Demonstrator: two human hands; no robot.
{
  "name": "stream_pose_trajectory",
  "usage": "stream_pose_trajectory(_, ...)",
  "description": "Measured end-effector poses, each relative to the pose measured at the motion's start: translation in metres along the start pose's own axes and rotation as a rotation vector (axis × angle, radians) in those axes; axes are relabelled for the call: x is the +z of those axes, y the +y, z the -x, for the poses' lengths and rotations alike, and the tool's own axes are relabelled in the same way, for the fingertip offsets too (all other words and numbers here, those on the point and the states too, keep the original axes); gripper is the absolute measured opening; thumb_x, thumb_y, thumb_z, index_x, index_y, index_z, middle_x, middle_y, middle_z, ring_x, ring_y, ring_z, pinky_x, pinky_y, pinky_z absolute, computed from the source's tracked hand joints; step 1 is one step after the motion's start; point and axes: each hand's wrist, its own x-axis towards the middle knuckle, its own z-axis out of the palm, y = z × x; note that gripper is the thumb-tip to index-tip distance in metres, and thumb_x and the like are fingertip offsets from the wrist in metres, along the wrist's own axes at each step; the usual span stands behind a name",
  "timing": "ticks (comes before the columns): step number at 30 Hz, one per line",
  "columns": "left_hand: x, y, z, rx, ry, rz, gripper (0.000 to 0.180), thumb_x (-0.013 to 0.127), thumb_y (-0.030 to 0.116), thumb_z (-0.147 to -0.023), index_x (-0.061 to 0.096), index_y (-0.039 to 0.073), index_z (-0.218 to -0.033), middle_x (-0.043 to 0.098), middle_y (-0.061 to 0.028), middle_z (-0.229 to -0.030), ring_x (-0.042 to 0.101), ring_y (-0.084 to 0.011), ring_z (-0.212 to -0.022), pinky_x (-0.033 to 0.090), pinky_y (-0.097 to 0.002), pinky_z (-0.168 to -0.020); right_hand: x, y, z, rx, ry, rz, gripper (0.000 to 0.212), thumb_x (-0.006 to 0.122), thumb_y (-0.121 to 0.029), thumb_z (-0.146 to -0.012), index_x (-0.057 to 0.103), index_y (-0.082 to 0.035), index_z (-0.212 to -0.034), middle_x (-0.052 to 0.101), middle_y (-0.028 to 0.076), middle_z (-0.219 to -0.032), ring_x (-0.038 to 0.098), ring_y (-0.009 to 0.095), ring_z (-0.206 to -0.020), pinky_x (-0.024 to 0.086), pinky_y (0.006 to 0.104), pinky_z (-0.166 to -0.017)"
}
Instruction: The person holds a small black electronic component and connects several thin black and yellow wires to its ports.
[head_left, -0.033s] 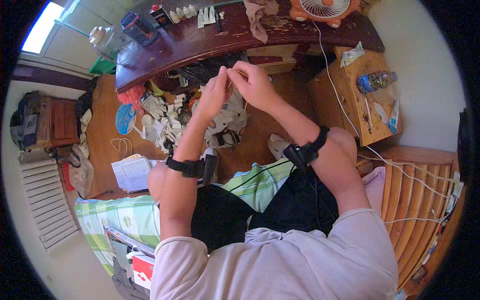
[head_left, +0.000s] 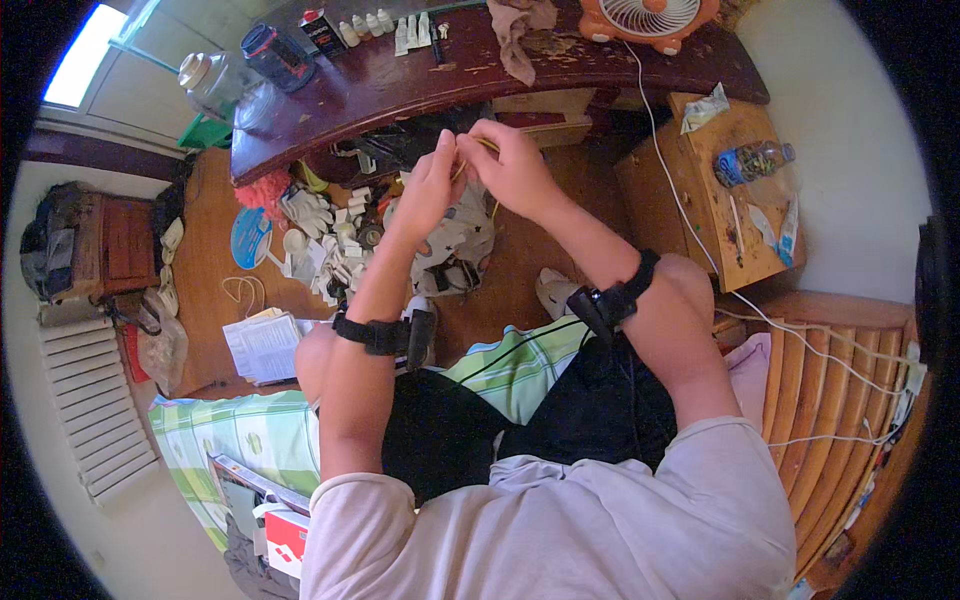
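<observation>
My left hand [head_left: 428, 192] and my right hand [head_left: 512, 178] meet fingertip to fingertip in front of the dark desk's near edge. A thin yellow strand [head_left: 487, 145], like a cord or wire, runs over my right fingers and passes between the hands. Its lower part hangs below my right hand. Both sets of fingers are pinched together on it, though the exact grip points are partly hidden. A black strap with a small device circles each of my forearms.
A dark red desk [head_left: 400, 95] holds jars [head_left: 272, 55], small bottles and an orange fan [head_left: 650, 20]. White scraps [head_left: 340, 250] and gloves [head_left: 308, 212] lie heaped on the floor. A wooden cabinet [head_left: 715, 150] with a bottle [head_left: 755, 163] stands at right; a white cable [head_left: 690, 220] trails past it.
My right hand has turned slightly, its knuckles shifting a little right. More of the yellow strand shows now across and below its fingers. My left hand stays nearly still.
</observation>
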Motion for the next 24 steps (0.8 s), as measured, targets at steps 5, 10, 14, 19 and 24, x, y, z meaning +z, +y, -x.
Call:
stream_pose_trajectory(5,0.004,0.003,-0.001,-0.105,-0.155,0.285,0.046,0.034,0.042,-0.094,0.041,0.011,-0.061,0.03,0.0048,-0.048,0.028,-0.0078,-0.043,0.02,-0.0244,-0.041,-0.004,0.017,-0.005,-0.003,0.005,-0.085,0.025,0.054,-0.021,-0.089,0.054,-0.001,-0.075,0.048,0.0,-0.061,0.04,0.006,-0.058,0.035,0.0239,-0.053)
stream_pose_trajectory(10,-0.008,0.005,0.004,-0.213,-0.349,0.9,0.038,0.037,0.037,-0.093,0.039,0.012,-0.065,0.025,0.0055,-0.049,0.025,-0.0075,-0.041,0.02,-0.0233,-0.039,0.006,0.013,-0.006,0.04,0.012,-0.052,0.028,0.055,-0.024,-0.087,0.055,0.001,-0.077,0.054,0.01,-0.064,0.047,0.013,-0.056,0.039,0.0313,-0.055)
stream_pose_trajectory(14,-0.005,0.003,0.002,-0.148,-0.479,1.121,0.033,0.037,0.034,-0.093,0.042,0.01,-0.072,0.025,0.0047,-0.05,0.025,-0.0085,-0.042,0.022,-0.0225,-0.041,0.015,0.032,-0.003,0.031,0.043,-0.115,0.028,0.05,-0.025,-0.09,0.054,0.002,-0.082,0.055,0.015,-0.068,0.047,0.022,-0.058,0.04,0.0345,-0.058)
stream_pose_trajectory(19,-0.006,0.001,0.002,-0.057,-0.454,1.245,0.033,0.036,0.036,-0.093,0.044,0.009,-0.076,0.03,0.0022,-0.055,0.029,-0.0106,-0.049,0.026,-0.0237,-0.046,0.024,0.039,0.005,0.067,0.012,-0.077,0.028,0.045,-0.025,-0.092,0.054,0.001,-0.087,0.057,0.018,-0.073,0.055,0.028,-0.066,0.042,0.0378,-0.063)
stream_pose_trajectory(24,-0.017,-0.007,-0.007,0.114,-0.33,1.265,0.041,0.035,0.041,-0.092,0.052,0.005,-0.095,0.04,-0.0004,-0.066,0.039,-0.016,-0.065,0.033,-0.0291,-0.062,0.035,0.033,0.024,0.141,-0.227,0.152,0.026,0.043,-0.023,-0.089,0.055,0.001,-0.085,0.059,0.024,-0.083,0.058,0.04,-0.081,0.043,0.0478,-0.068)
